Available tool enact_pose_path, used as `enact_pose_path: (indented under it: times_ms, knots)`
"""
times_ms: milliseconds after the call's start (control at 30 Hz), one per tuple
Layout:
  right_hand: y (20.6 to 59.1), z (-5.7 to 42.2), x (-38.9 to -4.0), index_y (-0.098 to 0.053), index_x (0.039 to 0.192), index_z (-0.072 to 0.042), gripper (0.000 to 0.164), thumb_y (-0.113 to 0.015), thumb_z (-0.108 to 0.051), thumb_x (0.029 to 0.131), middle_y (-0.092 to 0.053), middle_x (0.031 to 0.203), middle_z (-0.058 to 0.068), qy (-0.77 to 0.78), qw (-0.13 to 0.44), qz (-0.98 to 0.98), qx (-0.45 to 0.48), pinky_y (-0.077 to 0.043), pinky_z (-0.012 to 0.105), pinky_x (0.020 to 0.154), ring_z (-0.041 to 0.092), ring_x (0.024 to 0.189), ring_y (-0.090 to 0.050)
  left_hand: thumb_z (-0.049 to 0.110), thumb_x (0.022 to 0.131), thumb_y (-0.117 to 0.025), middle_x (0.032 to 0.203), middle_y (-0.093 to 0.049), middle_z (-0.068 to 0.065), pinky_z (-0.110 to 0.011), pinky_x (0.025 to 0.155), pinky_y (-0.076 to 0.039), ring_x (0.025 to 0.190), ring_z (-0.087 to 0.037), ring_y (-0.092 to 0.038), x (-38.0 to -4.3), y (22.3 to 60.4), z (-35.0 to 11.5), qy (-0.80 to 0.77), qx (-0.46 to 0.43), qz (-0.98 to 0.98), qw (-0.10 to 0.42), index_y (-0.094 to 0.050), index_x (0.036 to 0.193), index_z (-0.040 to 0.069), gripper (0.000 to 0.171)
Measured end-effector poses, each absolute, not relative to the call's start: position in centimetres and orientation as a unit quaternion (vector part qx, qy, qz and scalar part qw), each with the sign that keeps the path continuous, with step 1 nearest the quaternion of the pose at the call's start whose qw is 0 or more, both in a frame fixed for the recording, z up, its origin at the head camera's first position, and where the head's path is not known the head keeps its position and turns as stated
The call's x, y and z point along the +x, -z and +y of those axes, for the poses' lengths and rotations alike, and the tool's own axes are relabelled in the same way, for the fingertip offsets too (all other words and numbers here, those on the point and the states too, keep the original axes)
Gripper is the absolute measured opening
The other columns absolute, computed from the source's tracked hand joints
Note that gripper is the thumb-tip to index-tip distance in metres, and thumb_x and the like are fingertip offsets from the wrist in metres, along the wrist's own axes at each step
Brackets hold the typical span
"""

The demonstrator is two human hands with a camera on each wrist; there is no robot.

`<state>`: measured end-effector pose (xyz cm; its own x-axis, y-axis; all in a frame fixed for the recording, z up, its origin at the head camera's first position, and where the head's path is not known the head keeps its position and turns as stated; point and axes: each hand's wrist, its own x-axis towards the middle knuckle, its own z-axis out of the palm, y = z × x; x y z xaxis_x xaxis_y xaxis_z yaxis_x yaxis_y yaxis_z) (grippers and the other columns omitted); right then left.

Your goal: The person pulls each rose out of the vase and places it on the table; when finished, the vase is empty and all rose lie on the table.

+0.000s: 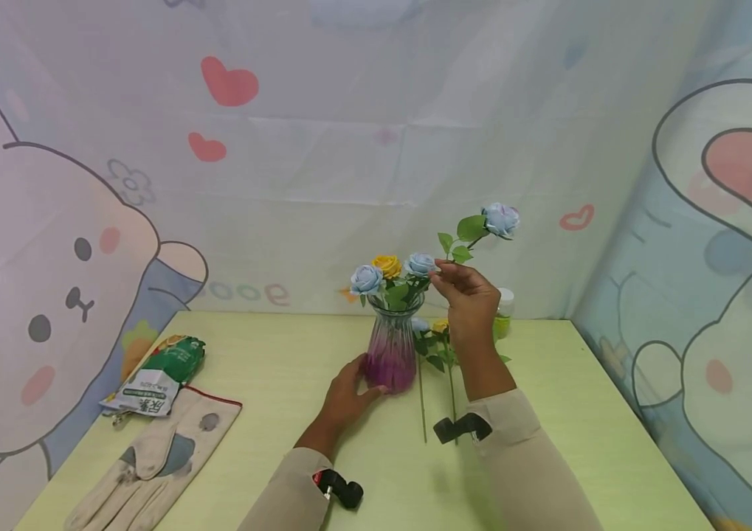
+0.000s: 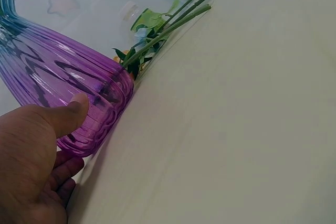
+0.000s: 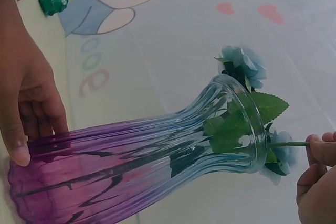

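Note:
A ribbed glass vase (image 1: 392,352), purple at the base and clear bluish at the flared mouth, stands upright on the table. My left hand (image 1: 347,394) holds it low, thumb on the near side and fingers round the left. Two blue roses and a yellow rose (image 1: 387,266) stand in the vase. Above its mouth my right hand (image 1: 471,299) pinches the stem (image 3: 290,144) of another blue rose (image 1: 500,220), whose bloom leans up to the right over the hand. In the right wrist view that stem runs from the fingertips to the vase's rim.
Behind my right forearm, more artificial roses (image 1: 440,326) lie on the table (image 1: 283,369), stems toward me. A white-capped green bottle (image 1: 504,313) stands at the back. At left are work gloves (image 1: 176,450) and a green-and-white packet (image 1: 161,372). A printed cloth backs the table.

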<state>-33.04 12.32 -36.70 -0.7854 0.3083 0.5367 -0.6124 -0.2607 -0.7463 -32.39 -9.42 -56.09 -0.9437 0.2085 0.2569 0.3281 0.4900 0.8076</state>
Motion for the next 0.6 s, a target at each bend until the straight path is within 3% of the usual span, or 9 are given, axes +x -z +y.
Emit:
enact_pose_path:
  times_ms: [267,433,600]
  knots:
    - [35.7,12.4,-32.4,-0.073,0.112,0.015,0.019,-0.073,0.017,0.094,-0.084,0.108,-0.006,-0.766,0.312,-0.541,0.152,-0.065,0.030,0.100,0.011,0.092,-0.083,0.033,0.100,-0.081,0.162,-0.053,-0.028,-0.061,0.130,-0.039,0.155,-0.047,-0.049,-32.6,56.5,-9.7,0.478,-0.160,-0.861,0.063,-0.042,0.162,-0.008,0.084]
    - [35.1,13.3,-32.3,-0.076,0.115,0.007,0.021,-0.076,0.013,0.095,-0.084,0.107,-0.004,-0.785,0.313,-0.522,0.117,-0.065,0.029,0.099,0.013,0.094,-0.083,0.033,0.099,-0.082,0.163,-0.053,-0.028,-0.060,0.130,-0.039,0.155,-0.047,-0.049,-32.7,56.6,-9.7,0.480,-0.161,-0.860,0.062,-0.042,0.162,-0.008,0.085]
    - [35.1,14.3,-32.3,-0.080,0.117,-0.002,0.023,-0.076,0.009,0.097,-0.077,0.111,0.000,-0.836,0.287,-0.464,0.056,-0.062,0.023,0.085,0.014,0.097,-0.081,0.034,0.099,-0.082,0.162,-0.054,-0.028,-0.060,0.130,-0.039,0.154,-0.046,-0.050,-32.8,56.7,-9.7,0.480,-0.163,-0.859,0.066,-0.043,0.161,-0.008,0.085]
